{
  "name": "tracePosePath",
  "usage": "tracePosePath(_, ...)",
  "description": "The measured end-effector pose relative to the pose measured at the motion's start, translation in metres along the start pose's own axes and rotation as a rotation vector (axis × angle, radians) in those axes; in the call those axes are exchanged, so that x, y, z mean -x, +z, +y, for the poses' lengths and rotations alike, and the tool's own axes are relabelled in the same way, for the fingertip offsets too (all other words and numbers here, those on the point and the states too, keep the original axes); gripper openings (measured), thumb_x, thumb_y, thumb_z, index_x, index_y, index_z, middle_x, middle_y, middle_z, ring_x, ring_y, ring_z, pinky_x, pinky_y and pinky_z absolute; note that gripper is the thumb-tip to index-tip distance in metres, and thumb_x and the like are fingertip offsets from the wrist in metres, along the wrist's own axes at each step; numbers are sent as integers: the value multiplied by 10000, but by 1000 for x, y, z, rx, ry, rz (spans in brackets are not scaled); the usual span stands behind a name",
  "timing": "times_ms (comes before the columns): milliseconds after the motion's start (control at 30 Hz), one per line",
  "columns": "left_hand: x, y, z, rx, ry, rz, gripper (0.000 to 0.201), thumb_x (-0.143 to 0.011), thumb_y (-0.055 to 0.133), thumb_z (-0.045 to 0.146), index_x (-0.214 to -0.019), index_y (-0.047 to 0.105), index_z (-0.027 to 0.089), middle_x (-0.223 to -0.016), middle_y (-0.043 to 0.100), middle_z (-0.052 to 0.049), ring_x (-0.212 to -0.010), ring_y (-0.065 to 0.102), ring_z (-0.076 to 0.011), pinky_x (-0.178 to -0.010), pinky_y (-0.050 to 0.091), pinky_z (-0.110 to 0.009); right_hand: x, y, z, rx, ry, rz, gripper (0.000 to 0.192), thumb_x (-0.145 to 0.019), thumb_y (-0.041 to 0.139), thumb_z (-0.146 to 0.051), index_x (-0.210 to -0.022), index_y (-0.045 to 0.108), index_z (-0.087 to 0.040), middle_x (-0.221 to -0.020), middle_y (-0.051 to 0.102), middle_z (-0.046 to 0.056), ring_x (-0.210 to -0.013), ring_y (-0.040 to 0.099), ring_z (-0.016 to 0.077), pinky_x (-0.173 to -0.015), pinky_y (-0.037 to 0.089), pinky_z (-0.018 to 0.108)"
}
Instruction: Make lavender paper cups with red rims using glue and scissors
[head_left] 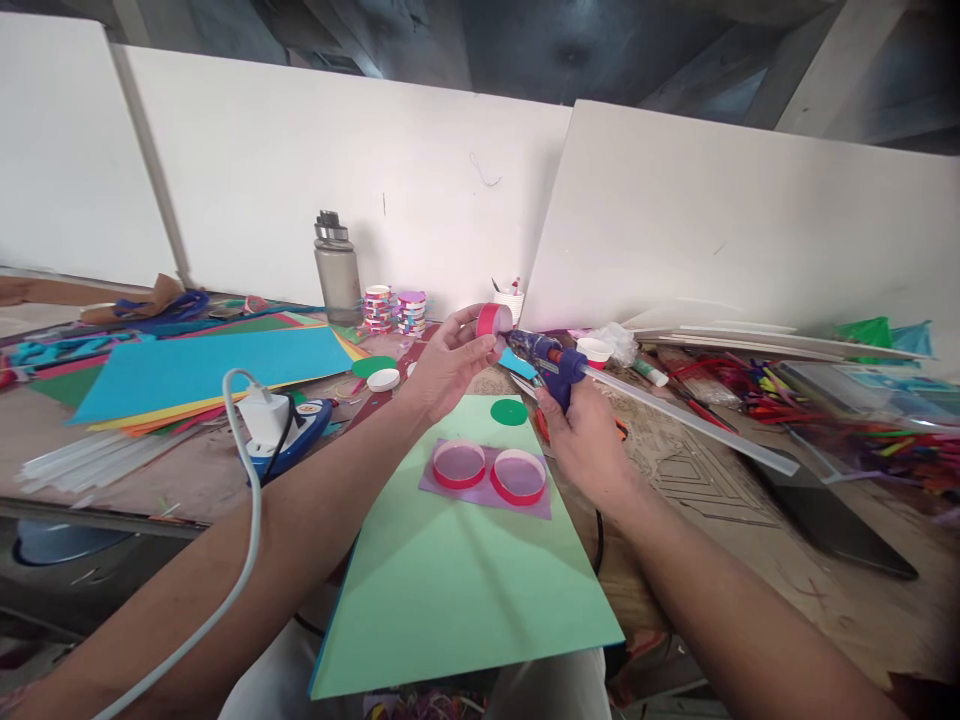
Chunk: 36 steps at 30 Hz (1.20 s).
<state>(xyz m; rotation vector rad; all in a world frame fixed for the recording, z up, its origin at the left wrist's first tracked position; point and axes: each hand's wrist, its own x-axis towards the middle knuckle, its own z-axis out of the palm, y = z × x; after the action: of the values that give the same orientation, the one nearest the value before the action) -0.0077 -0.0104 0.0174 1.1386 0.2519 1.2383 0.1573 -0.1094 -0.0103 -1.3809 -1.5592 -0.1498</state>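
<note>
Red rings (517, 497), two side by side, rest on a purple paper rectangle (480, 499) over a light green sheet (465, 600) at 6 o'clock. Beyond them, toward 12 o'clock, a green disc (509, 412) lies on the same sheet. At 1 o'clock, the right hand (589, 440) has its fingers wrapped round a hot glue gun (555, 368); a glue stick (697, 415) projects rearward toward 4 o'clock. At 12 o'clock, the left hand (459, 362) has its fingers pinching a third red ring (489, 320) by the nozzle; contact cannot be confirmed. Farthest, at 11 o'clock, a water bottle (337, 275) stands on the desk (191, 475).
</note>
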Motion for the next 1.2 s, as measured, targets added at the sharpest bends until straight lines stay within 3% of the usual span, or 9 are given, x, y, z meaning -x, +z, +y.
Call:
tracePosePath(333,1,-1,-6,-16,-107,6,539,-617,968,363,-1066,703,228,-1057,738,-47,-901,707,-168,-820,579,-323,-2,-3,-1,22,43,12,307,-954,486,-420,-1111,618,-192,-1023,736,171,-948,687,360,-826,553,511)
tracePosePath(467,0,-2,-4,-25,-58,14,556,-608,970,352,-1077,699,229,-1051,742,-42,-903,716,-172,-834,571,-320,-2,-3,-2,38,36,-9,293,-956,478,-402,-1101,615,-188,-958,732,161,-893,677,356,-790,551,513)
tracePosePath(600,-1,-3,-3,-67,31,14,571,-613,963,304,-1108,691,217,-1081,742,-47,-914,698,-163,-831,554,-303,-2,-2,-1,12,20,-17,295,-958,486,-397,-1132,618,-199,-1025,730,154,-958,678,342,-831,550,489)
tracePosePath(800,-3,-6,-10,-149,102,4,574,-616,948,228,-1121,674,219,-1170,733,-58,-1088,668,-202,-978,523,-349,-1,1,3,-42,38,1,333,-967,500,-447,-1123,635,-186,-1090,740,168,-1025,679,341,-876,534,480)
tracePosePath(967,-3,-8,-12,-199,145,-59,593,-635,937,206,-1151,649,233,-1268,703,-82,-1247,618,-260,-1050,498,-398,-1,1,3,-84,15,-2,280,-958,522,-429,-1076,648,-208,-1017,757,137,-964,698,320,-843,543,451)
tracePosePath(1200,-2,-9,-14,-243,178,-82,581,-656,928,208,-1175,668,226,-1285,681,-85,-1264,599,-252,-1067,476,-368,-1,2,5,-75,25,4,308,-955,529,-452,-1089,651,-202,-1059,756,154,-997,689,328,-861,539,473)
